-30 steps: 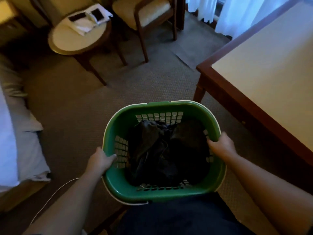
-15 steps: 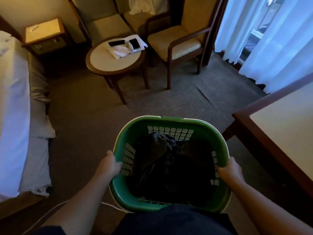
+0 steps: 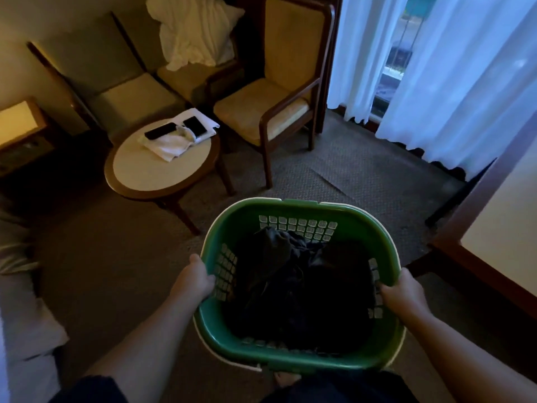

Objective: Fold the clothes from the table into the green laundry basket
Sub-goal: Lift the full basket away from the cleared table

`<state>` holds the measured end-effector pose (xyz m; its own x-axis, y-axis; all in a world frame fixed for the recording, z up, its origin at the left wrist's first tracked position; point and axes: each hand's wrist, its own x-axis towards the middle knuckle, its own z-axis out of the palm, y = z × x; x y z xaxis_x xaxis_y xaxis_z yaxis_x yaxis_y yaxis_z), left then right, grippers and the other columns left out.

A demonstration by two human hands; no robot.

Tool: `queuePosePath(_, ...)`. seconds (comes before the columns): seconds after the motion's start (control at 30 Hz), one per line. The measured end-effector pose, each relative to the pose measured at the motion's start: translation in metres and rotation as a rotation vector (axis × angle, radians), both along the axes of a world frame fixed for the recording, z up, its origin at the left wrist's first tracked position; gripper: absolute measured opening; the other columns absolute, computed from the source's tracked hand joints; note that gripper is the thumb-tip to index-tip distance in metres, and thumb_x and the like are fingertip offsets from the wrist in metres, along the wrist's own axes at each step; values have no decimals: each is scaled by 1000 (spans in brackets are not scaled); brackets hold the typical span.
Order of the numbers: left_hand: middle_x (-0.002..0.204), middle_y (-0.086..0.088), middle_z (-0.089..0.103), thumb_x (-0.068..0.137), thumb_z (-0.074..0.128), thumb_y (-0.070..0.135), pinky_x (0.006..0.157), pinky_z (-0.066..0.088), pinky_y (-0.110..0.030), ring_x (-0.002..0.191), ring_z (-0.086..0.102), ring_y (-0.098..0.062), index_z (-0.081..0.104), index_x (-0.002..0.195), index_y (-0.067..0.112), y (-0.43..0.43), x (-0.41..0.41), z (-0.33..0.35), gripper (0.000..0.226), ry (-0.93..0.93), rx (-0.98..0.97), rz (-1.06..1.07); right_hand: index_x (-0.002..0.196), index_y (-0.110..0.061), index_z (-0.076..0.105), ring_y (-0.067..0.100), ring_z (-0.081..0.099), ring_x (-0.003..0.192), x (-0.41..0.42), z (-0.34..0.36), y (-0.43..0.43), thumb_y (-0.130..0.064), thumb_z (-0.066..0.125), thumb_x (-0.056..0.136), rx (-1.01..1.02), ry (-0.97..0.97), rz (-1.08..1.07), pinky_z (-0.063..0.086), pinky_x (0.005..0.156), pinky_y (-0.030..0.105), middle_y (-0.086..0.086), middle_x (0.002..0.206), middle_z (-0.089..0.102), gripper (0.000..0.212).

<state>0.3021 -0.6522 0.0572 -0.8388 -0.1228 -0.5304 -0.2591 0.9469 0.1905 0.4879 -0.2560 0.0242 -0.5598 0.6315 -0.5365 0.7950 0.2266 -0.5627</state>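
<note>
Compared w/ the frame half a sec. earlier, the view was lifted: the round table sat lower and more to the right, the white cloth on the back chair showed almost whole, and the big table at the right edge took less of the picture. The grip on the green laundry basket was the same as before. The left hand held the left rim, its fingers curled over the edge and pressed together on the wall; the right hand held the right rim in the same way, fingers closed around it. The basket was in the air in front of the person's body, above the carpet, near the corner of the big table. Inside it lay dark clothes, bunched, approx. two pieces, but the light was too dim to count them for sure. Count of the rest: one basket, two hands, two tables, two phones on a white towel on the round table, one armchair w/ wooden arms, and white curtains at the window.
</note>
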Motion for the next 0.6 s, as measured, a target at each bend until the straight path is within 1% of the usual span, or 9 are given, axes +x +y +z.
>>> queuePosePath(0.1, 103, -11, 65, 96, 67, 21, 76, 64, -43, 88, 70, -27, 36, 138, 10, 16, -36, 5, 53, 3, 20, -34, 119, -12, 52, 32, 68, 91, -25, 7, 7, -11, 71, 92, 40, -11, -51, 62, 78, 53, 15, 103, 63, 33)
queuePosePath(0.17, 102, -10, 65, 97, 67, 21, 73, 64, -41, 87, 70, -26, 36, 140, 10, 27, -61, 1, 54, 9, 17, -56, 119, -13, 51, 30, 67, 88, -42, 2, 12, -11, 71, 92, 56, -27, -88, 61, 71, 49, 15, 101, 62, 34)
queuePosePath(0.23, 100, -7, 64, 98, 66, 23, 65, 62, -36, 83, 70, -22, 33, 144, 11, 40, -86, -3, 58, 10, 20, -73, 118, -15, 51, 28, 67, 84, -59, -1, 17, -12, 72, 92, 59, -28, -101, 60, 67, 46, 13, 97, 63, 33)
queuePosePath(0.27, 98, -6, 64, 98, 66, 25, 63, 61, -34, 82, 70, -20, 30, 147, 11, 47, -99, -6, 62, 8, 15, -89, 116, -16, 51, 28, 67, 83, -70, -5, 23, -12, 72, 91, 61, -20, -109, 61, 69, 48, 12, 96, 63, 33)
queuePosePath(0.37, 98, -7, 64, 98, 67, 27, 70, 63, -37, 82, 69, -22, 27, 151, 9, 68, -145, -14, 68, 0, -32, -140, 113, -17, 51, 27, 65, 81, -111, -8, 41, -12, 71, 91, 79, -63, -119, 60, 70, 47, 11, 93, 62, 30)
queuePosePath(0.5, 98, -7, 61, 99, 66, 27, 64, 56, -33, 83, 66, -21, 30, 149, 7, 87, -194, -17, 64, -23, -102, -180, 111, -18, 54, 28, 65, 84, -155, -13, 56, -13, 70, 90, 91, -106, -142, 60, 74, 47, 10, 94, 63, 27)
queuePosePath(0.6, 93, -5, 61, 99, 67, 27, 61, 56, -31, 78, 66, -18, 34, 145, 8, 104, -232, -19, 59, -30, -119, -238, 110, -19, 54, 28, 65, 86, -176, -18, 63, -19, 71, 89, 85, -138, -178, 60, 76, 48, 9, 95, 63, 27)
